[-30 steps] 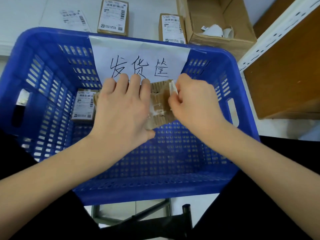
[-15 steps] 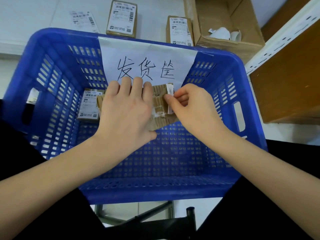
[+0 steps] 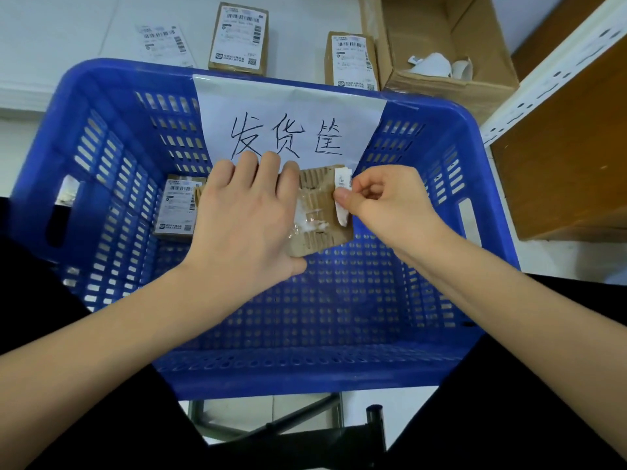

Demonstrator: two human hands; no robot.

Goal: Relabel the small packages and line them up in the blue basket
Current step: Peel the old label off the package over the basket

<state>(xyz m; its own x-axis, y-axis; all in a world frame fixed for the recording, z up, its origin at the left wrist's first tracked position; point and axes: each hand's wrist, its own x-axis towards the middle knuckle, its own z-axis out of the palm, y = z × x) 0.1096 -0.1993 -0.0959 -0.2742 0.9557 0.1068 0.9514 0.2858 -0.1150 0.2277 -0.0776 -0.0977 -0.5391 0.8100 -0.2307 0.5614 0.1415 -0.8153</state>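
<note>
Left hand [image 3: 244, 218] pressed flat, fingers straight, on small cardboard package [image 3: 320, 212]. Right hand [image 3: 383, 201] pinched old label [image 3: 342, 195]. Thin, tear-prone; gripped at edge.

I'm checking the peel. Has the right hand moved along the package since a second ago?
Yes. The right hand has pulled the old label rightward, off the package.

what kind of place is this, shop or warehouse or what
Likely a small parcel packing or shipping room: labelled packages wait on the table, a blue basket carries a handwritten sign, and a loose shipping label lies nearby.
</note>
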